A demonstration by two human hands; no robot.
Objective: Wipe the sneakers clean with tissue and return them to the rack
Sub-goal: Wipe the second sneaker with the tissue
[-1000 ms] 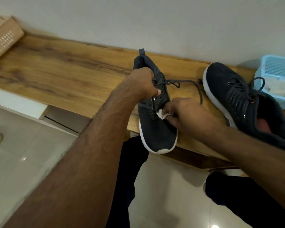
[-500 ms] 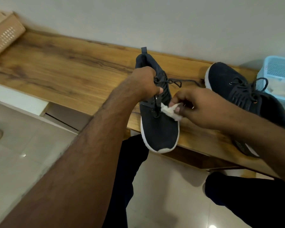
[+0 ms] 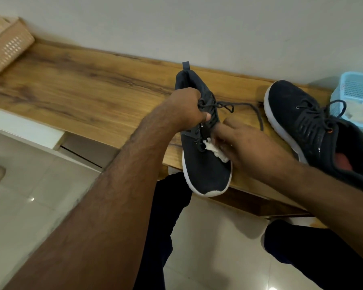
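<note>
Overhead, left fingers (image 3: 205,117) grip sneaker (image 3: 205,172), right fingers (image 3: 222,139) press tissue (image 3: 216,149), wooden shelf (image 3: 82,97).

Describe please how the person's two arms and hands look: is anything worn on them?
Both forearms are bare, with visible hair and no sleeves in view. The left hand and right hand show no gloves, rings, watch or bracelets. Lower in the frame, dark trousers cover the legs.

No text, label, brand, number or sign is showing legibly anywhere: nothing readable is appearing on either sneaker, either basket, the tissue or the tabletop.
</note>
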